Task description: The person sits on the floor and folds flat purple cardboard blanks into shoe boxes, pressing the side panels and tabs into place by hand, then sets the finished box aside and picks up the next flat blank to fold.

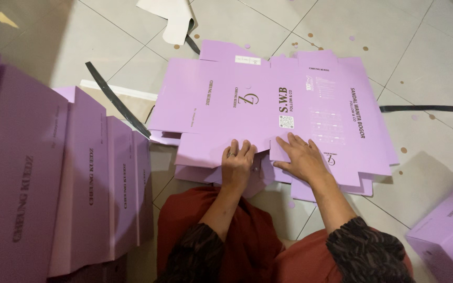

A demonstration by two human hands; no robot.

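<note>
A row of folded purple boxes [79, 178] is stood at the left. The left hand [237, 163] is laid flat, fingers released, on the near flap of the flat purple box sheet [268, 99]. The right hand [301, 157] is pressed open-palmed just beside it. The sheet is spread on the tiled floor [436, 63], beyond both hands.

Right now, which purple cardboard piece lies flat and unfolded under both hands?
The top box blank on the floor pile: left hand and right hand press it; others are folded.
</note>
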